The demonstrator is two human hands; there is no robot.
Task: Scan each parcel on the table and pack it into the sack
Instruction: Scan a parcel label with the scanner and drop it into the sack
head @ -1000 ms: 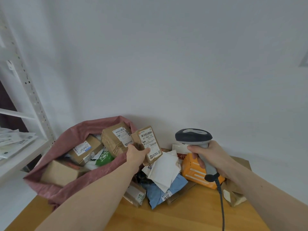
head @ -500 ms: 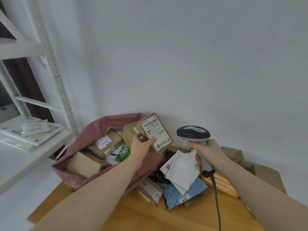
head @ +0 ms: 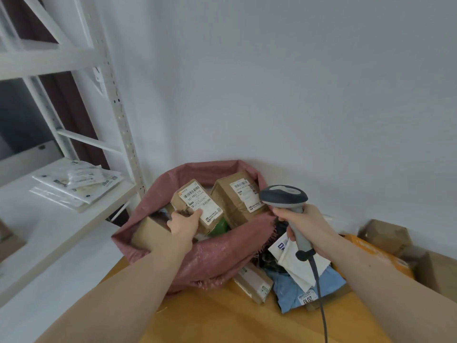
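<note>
Pinched by its lower left corner in the left hand (head: 184, 225), a small labelled cardboard parcel (head: 197, 206) hangs over the open mouth of the pink woven sack (head: 210, 258).

Right hand (head: 305, 229) is wrapped around the grip of a grey corded barcode scanner (head: 283, 197), held upright at about 3 o'clock from the parcel, its head over the sack's right rim. Inside the sack, a larger brown box (head: 237, 196) sits at 2 o'clock of the held parcel and a plain carton (head: 148, 235) at 8 o'clock, so the free gap looks to be the middle, above something green (head: 218, 227). Judging by this, the parcel is best lowered flat into that gap and released low, not dropped on an edge. Unscanned parcels, a blue bag (head: 294, 285) and a white mailer (head: 294, 261) among them, lie on the wooden table (head: 222, 318) at 4 o'clock of the sack.
</note>
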